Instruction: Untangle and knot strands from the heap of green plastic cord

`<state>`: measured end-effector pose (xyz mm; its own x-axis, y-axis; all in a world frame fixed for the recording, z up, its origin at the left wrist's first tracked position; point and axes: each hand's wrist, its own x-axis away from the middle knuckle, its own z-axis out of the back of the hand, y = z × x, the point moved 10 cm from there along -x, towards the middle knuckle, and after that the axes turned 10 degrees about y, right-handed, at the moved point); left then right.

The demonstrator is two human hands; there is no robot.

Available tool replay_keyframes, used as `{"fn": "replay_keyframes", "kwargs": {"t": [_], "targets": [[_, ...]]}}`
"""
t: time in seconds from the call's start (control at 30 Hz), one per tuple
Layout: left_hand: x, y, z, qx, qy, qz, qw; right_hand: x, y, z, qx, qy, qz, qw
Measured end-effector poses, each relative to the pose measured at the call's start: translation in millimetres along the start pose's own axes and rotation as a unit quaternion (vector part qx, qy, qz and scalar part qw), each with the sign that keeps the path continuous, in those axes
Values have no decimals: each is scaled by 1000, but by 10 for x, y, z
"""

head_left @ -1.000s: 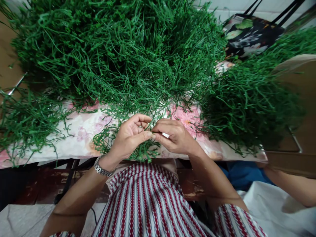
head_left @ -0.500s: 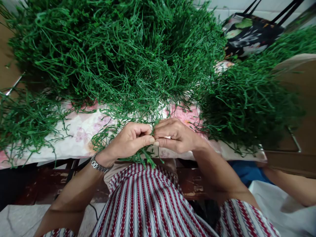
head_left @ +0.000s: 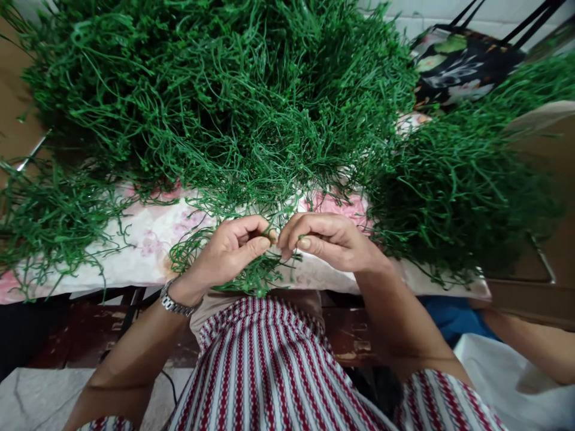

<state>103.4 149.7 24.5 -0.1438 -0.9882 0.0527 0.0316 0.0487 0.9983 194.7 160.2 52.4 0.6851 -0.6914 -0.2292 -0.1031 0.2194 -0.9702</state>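
Note:
My left hand (head_left: 236,248), with a metal watch (head_left: 176,299) on its wrist, is closed in a pinch on a thin green stem (head_left: 270,226) above the table's near edge. Close beside it on the right, my right hand (head_left: 330,242) is curled, thumb against forefinger, with a small green bit showing at the thumb tip. A narrow gap parts the two hands. Beneath them lies a loose cluster of green branching stems (head_left: 258,275), partly hidden by my left hand. Just beyond rises a large heap of the same tangled stems (head_left: 215,102).
A flowered cloth (head_left: 146,230) covers the table. Smaller stem piles lie at left (head_left: 54,221) and right (head_left: 449,203). A black floral bag (head_left: 467,63) stands at the back right. Cardboard (head_left: 539,299) and another person's arm (head_left: 534,347) are at the right edge.
My hands have drawn slightly apart from touching fingertips, the right one shifting rightward. The stem tips below them have moved a little. The view has shifted slightly.

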Motion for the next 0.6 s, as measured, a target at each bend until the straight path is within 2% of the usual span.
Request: {"fn": "replay_keyframes", "kwargs": {"t": [0.13, 0.27, 0.37, 0.5, 0.6], "targets": [[5, -10, -30, -32, -13, -22, 999, 54, 143, 101, 17, 60, -43, 997], [1, 75, -14, -115, 24, -79, 990, 89, 129, 177, 60, 122, -10, 991], [10, 108, -7, -148, 51, -102, 982, 115, 118, 189, 63, 142, -4, 988], [16, 86, 36, -152, 88, -95, 980, 166, 14, 161, 149, 150, 19, 977], [2, 40, 63, -115, 105, -61, 986, 199, -107, 111, 224, 169, 52, 958]]}}
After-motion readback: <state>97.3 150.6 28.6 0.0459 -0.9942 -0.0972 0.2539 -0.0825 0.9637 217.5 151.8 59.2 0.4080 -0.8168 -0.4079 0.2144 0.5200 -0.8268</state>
